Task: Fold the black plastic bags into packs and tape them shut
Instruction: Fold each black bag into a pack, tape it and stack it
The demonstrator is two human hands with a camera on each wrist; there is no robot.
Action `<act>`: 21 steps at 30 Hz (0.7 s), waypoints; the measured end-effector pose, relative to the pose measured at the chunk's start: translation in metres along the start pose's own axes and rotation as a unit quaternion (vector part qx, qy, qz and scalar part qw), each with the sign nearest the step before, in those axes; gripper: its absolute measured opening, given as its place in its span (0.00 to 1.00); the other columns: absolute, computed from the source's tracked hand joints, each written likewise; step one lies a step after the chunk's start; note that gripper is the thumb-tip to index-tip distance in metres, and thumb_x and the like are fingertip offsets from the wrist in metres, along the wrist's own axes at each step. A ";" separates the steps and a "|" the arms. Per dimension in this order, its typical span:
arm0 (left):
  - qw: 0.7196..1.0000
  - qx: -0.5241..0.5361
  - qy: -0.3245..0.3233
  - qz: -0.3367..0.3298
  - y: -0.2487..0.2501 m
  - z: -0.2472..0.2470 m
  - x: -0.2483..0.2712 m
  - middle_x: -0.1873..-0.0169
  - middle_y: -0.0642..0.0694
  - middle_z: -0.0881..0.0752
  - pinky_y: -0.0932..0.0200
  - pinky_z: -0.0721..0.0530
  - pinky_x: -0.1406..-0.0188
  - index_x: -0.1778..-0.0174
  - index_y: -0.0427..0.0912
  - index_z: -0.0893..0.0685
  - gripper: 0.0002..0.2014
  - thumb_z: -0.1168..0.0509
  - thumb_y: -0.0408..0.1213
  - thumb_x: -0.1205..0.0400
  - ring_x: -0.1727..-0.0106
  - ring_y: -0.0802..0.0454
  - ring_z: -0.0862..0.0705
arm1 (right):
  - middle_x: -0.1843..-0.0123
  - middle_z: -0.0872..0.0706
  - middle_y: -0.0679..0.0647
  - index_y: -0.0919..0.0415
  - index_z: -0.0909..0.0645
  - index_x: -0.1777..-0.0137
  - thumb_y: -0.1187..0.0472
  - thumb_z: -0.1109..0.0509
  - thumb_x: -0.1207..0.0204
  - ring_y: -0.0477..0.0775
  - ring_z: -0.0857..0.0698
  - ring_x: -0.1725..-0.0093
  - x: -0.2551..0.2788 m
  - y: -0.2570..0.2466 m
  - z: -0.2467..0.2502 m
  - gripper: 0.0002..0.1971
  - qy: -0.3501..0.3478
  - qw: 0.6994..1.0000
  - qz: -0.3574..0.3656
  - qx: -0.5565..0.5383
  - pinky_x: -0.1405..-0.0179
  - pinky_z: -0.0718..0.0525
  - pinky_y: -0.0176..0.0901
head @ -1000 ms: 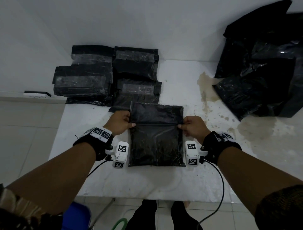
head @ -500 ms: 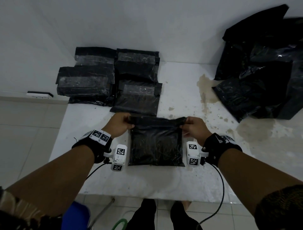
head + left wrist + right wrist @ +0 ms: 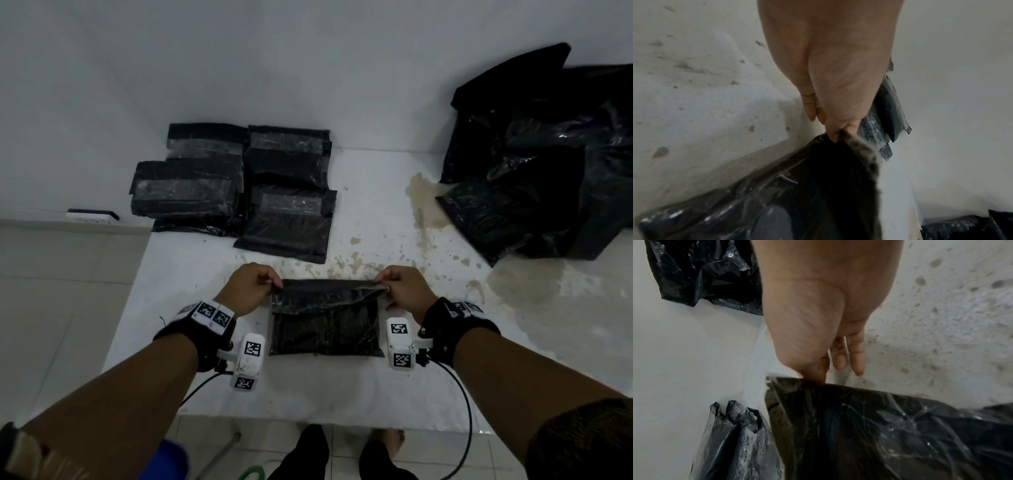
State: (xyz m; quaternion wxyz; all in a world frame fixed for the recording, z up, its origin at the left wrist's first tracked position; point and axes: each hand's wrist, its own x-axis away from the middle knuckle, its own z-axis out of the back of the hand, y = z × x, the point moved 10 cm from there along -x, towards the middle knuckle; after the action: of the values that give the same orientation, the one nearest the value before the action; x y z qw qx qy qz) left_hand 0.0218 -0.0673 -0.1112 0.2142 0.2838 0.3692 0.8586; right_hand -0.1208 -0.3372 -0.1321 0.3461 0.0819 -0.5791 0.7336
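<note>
A black plastic bag pack [image 3: 325, 325] lies flat on the white table [image 3: 342, 394] in front of me, its far flap folded over toward me. My left hand [image 3: 253, 287] pinches the flap's left corner [image 3: 836, 138] between thumb and fingers. My right hand [image 3: 404, 289] pinches the right corner [image 3: 818, 381] the same way. The flap is lifted slightly off the pack between both hands. Several taped black packs [image 3: 236, 185] are stacked at the back left. No tape roll shows in any view.
A heap of loose black plastic bags [image 3: 548, 161] lies at the back right against the white wall. Brown stains [image 3: 424, 202] mark the table between the heap and the pack. The table's front edge is close to my body, with tiled floor [image 3: 61, 291] to the left.
Both hands have drawn the bag's far flap toward me, folding it over the pack, so the pack now looks shorter. The bare stained table behind it has come into view.
</note>
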 end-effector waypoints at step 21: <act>0.945 0.250 0.025 0.211 -0.011 -0.018 0.015 0.67 0.41 0.14 0.58 0.22 0.67 0.66 0.34 0.13 0.17 0.41 0.36 0.15 0.67 0.46 0.18 | 0.65 0.15 0.72 0.75 0.15 0.64 0.51 0.24 0.23 0.71 0.13 0.62 0.001 -0.005 -0.006 0.23 0.028 0.994 -0.009 0.108 0.59 0.13 0.59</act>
State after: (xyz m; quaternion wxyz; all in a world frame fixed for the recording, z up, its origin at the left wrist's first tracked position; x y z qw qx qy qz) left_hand 0.0003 -0.0609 -0.1245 -0.0591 0.3780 0.5088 0.7712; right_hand -0.1168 -0.3305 -0.1289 0.3578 0.1028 -0.4860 0.7907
